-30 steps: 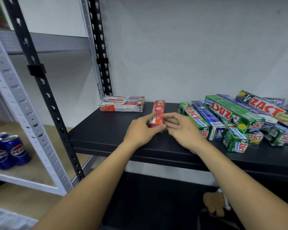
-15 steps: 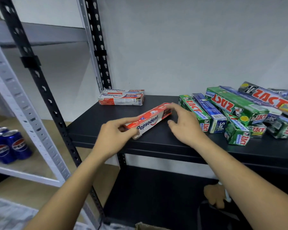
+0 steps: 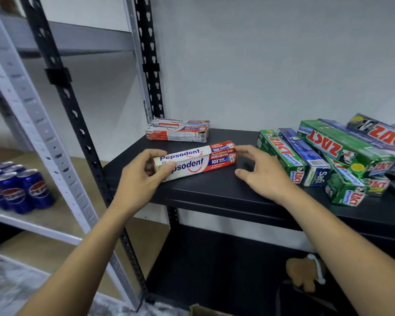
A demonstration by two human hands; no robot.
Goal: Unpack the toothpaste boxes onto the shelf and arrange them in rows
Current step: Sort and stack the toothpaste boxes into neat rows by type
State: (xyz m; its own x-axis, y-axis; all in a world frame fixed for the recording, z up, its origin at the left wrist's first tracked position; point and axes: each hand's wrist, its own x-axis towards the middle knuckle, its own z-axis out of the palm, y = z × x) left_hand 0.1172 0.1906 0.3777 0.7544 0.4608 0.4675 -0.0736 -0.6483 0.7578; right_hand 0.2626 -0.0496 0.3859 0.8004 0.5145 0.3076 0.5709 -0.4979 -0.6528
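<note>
Red-and-white Pepsodent toothpaste box (image 3: pixel 198 161), pinched only at its left end by the left hand (image 3: pixel 138 179), right hand (image 3: pixel 265 172) fingers spread, may land crooked.

left hand (image 3: pixel 137 179): bare | right hand (image 3: pixel 266 176): bare | forearms (image 3: pixel 96 242): bare to frame edge

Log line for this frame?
left hand: grips red-and-white Pepsodent toothpaste box | right hand: touches box's right end | black metal shelf: box near front | green Zact boxes: jumbled at right
</note>
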